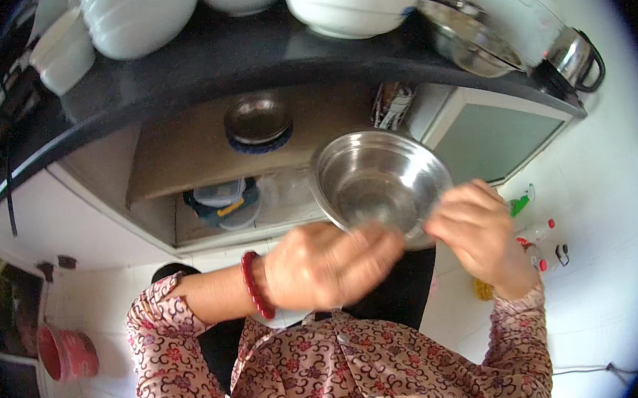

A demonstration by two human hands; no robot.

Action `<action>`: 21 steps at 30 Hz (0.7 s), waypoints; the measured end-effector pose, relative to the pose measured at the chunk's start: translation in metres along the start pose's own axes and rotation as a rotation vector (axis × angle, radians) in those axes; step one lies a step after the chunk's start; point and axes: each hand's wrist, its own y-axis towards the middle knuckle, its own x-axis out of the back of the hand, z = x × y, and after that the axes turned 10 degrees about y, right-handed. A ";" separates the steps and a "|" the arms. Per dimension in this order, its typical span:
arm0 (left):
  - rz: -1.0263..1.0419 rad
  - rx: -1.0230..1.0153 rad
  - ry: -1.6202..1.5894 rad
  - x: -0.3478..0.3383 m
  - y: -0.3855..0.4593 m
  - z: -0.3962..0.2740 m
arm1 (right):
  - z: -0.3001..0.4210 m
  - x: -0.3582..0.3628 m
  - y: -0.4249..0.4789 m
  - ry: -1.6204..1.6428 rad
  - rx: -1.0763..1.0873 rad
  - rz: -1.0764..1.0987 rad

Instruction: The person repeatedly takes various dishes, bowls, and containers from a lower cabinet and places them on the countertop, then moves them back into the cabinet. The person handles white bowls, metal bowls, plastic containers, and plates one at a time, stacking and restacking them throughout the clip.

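A stainless steel bowl (pixel 376 187) is tilted in front of me, its hollow side facing up towards the camera. My right hand (pixel 474 229) pinches its rim at the lower right. My left hand (pixel 332 264), with a red beaded bracelet on the wrist, is at the near rim; its blurred fingers hide part of the bowl, and whether they grip it is unclear. Beyond the bowl is an open cabinet with a shelf (pixel 181 161). Round metal dishes (pixel 258 121) sit on that shelf, and plastic containers (pixel 223 200) lie below it.
Above the cabinet runs a dark countertop (pixel 235 65) holding white bowls (pixel 356 2), a steel pan (pixel 475 45) and a kettle (pixel 569 59). The frosted cabinet door (pixel 493 134) stands open at right. Bottles (pixel 535 231) and a red bucket (pixel 82 355) are on the floor.
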 end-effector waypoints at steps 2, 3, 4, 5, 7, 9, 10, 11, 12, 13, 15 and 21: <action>0.094 0.183 0.039 -0.012 -0.034 0.017 | -0.031 -0.045 0.016 0.038 0.014 -0.009; 0.111 0.265 0.037 -0.021 -0.047 0.031 | -0.046 -0.065 0.028 0.039 0.035 -0.046; 0.083 0.343 0.055 -0.029 -0.056 0.042 | -0.056 -0.083 0.041 0.025 0.041 -0.068; 0.059 0.423 0.078 -0.033 -0.066 0.050 | -0.063 -0.102 0.055 0.016 0.051 -0.093; -0.017 0.590 0.058 -0.046 -0.085 0.063 | -0.080 -0.140 0.074 0.021 0.033 -0.193; -0.011 0.706 0.075 -0.057 -0.090 0.069 | -0.099 -0.170 0.084 -0.064 0.011 -0.253; -0.037 0.733 0.069 -0.058 -0.094 0.071 | -0.104 -0.180 0.091 -0.093 0.006 -0.289; -0.063 0.759 0.059 -0.060 -0.097 0.073 | -0.107 -0.188 0.097 -0.090 -0.011 -0.315; -0.093 0.781 0.037 -0.064 -0.101 0.073 | -0.108 -0.192 0.098 -0.094 -0.035 -0.337; -0.078 0.822 0.072 -0.070 -0.107 0.077 | -0.111 -0.196 0.099 -0.100 -0.061 -0.359; -0.047 0.902 0.136 -0.077 -0.120 0.091 | -0.120 -0.201 0.098 -0.173 -0.047 -0.326; -0.239 1.315 -0.309 -0.095 -0.142 0.120 | -0.114 -0.202 0.104 -0.197 0.028 -0.241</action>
